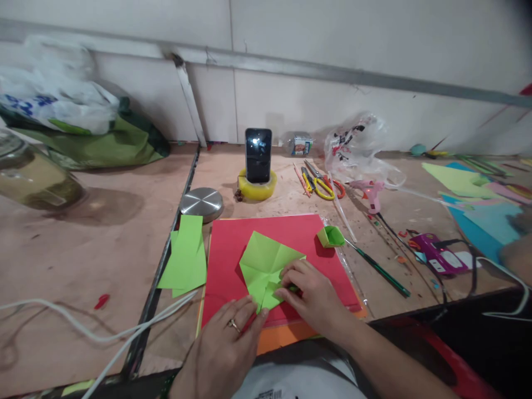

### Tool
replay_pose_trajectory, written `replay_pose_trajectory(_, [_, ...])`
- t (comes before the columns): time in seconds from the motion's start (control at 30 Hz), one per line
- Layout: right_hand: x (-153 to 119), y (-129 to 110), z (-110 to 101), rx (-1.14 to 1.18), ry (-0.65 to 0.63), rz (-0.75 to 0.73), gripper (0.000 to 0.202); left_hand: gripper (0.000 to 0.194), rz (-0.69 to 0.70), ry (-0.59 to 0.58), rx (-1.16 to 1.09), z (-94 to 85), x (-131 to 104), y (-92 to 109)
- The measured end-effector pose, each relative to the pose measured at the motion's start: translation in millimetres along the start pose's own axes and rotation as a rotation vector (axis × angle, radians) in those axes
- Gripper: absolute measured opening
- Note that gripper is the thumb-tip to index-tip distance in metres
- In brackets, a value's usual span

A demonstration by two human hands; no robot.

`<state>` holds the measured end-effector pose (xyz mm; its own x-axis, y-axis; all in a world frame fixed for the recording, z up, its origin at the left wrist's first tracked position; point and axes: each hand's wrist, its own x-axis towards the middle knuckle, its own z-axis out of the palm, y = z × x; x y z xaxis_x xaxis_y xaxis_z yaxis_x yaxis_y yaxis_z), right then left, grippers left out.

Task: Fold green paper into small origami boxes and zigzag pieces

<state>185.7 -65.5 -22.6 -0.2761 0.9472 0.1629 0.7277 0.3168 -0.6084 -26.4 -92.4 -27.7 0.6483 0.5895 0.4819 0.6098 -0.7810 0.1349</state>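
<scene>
A creased light green paper [266,257] lies on a red sheet [228,238], its near edge partly folded. My left hand [226,343], with a ring on one finger, presses its fingertips on the paper's lower left edge, fingers close together. On the right side, my right hand [307,293] has its fingers curled and pinches the folded part of the green paper. A small folded green paper box [331,236] sits at the red sheet's upper right corner. Green paper strips [187,255] lie left of the sheet.
Behind stand a phone [258,155] on yellow tape [256,185] and a metal lid [201,203]. To the right are scissors [324,187], a pink glue gun [373,195], a green tool [382,271] and a purple device [440,255]. Another person's hand [517,257] shows at the right edge.
</scene>
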Motion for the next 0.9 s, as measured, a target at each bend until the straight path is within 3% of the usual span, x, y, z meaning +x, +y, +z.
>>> replay_pose_trajectory(0.47, [0,-7,-1,-0.088,-0.020,0.009,0.012,0.032,-0.013,-0.045,0.004,-0.2,4,-1])
replay_pose_trajectory(0.63, [-1,-13,-4,-0.135,-0.058,0.064,0.042,0.031,0.015,-0.063,0.040,-1.0,4,-1])
replay_pose_trajectory(0.9, [-13,5,-13,-0.076,-0.047,0.041,0.041,0.037,0.022,-0.075,0.076,-5.0,7,0])
